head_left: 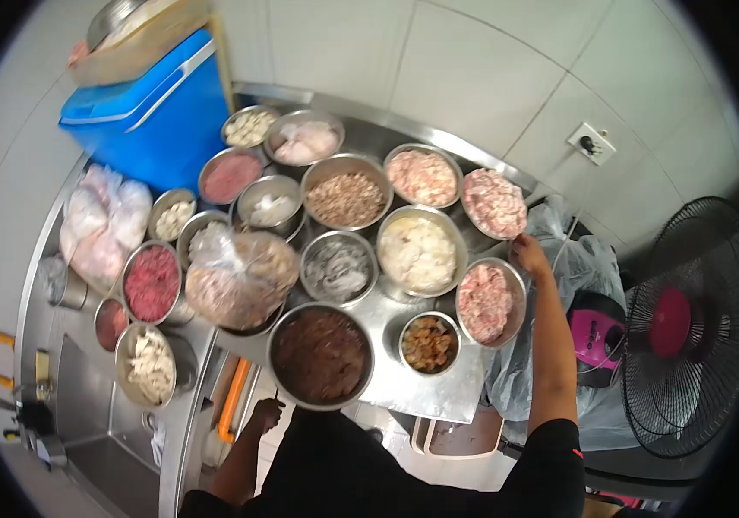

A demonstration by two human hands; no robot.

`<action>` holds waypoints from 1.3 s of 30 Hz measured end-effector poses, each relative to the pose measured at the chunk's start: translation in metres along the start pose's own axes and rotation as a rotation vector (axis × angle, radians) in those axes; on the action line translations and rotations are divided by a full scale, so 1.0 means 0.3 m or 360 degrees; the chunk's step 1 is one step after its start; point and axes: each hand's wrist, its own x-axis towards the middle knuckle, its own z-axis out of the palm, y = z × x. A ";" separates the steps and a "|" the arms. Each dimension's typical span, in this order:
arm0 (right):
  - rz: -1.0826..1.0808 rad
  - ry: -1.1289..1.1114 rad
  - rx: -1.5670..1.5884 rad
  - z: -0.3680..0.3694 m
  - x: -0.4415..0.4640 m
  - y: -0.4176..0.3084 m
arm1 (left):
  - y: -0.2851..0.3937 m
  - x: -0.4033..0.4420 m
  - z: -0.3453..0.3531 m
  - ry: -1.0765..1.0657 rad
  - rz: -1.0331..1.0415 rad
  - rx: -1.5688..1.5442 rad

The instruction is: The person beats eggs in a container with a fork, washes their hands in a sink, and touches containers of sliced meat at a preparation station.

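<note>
My right hand [529, 255] is closed at the lower rim of a steel pot of pale pink minced meat [495, 204], at the right end of the counter. Just below it stands another steel pot of minced meat [485, 302]. My left hand [266, 415] is low and closed, near the counter's front edge; a thin dark thing sticks up from it, too small to name. Close above that hand is a wide pot of dark red-brown contents [320, 356]. A small pot of brown chunks [429, 344] and a pot of whitish pieces [422, 252] stand between.
Several more steel pots crowd the counter, with a knotted plastic bag [242, 281] among them. A blue cooler [149, 112] stands back left, a sink [97, 406] front left. At right are a black fan [689, 328], a pink-and-black appliance [596, 337] and clear plastic bags [516, 380].
</note>
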 end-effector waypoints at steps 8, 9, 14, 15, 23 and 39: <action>-0.0560 0.0696 -0.0407 0.021 -0.381 -0.213 | -0.133 -0.056 -0.043 0.0229 -0.0013 -0.0018; -0.0491 0.0805 -0.0066 0.099 -0.520 -0.351 | -0.091 -0.085 -0.018 0.0304 -0.0080 0.0080; -0.0415 0.0135 0.0284 0.424 -1.001 -0.580 | -0.111 -0.018 -0.053 0.0258 -0.0132 -0.0115; -0.0376 -0.0260 0.0351 0.495 -1.058 -0.579 | -0.117 -0.004 -0.059 0.0230 -0.0136 -0.0122; -0.0023 -0.1326 -0.0310 0.784 -1.268 -0.340 | -0.230 -0.120 -0.004 0.0598 0.0339 -0.0416; -0.0429 -0.1958 -0.0201 1.353 -1.680 -0.374 | -0.391 -1.093 -0.025 0.0529 0.1148 -0.0882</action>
